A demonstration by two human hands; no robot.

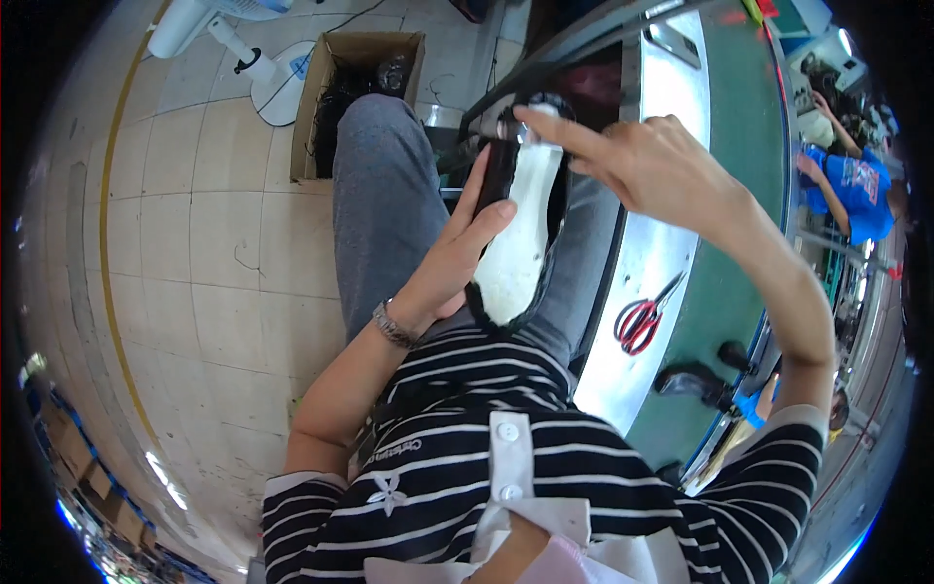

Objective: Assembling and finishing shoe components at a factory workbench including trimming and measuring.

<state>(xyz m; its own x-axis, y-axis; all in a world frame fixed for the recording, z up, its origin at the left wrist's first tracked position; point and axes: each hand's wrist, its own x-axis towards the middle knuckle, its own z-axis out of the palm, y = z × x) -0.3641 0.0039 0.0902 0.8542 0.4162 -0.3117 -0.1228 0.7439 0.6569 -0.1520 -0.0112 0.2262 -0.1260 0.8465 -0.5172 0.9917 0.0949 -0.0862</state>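
A black shoe (517, 243) lies bottom up over my lap, its pale, nearly white underside facing me and a ragged black edge running round it. My left hand (457, 238) grips it from the left side, with the thumb over the pale underside. At the shoe's far, narrow end is my right hand (623, 161). Its index finger reaches to the black edge there, and the other fingers are curled in. Whatever those fingers may pinch is too small or hidden to make out.
Red-handled scissors (642, 321) rest on the pale metal ledge (671, 146) at my right. Beyond runs a green belt (725, 282) with dark shoes (693, 382) on it. A cardboard box (309, 122) of black scraps and a fan (282, 86) stand front left. A co-worker in blue (856, 190) is far right.
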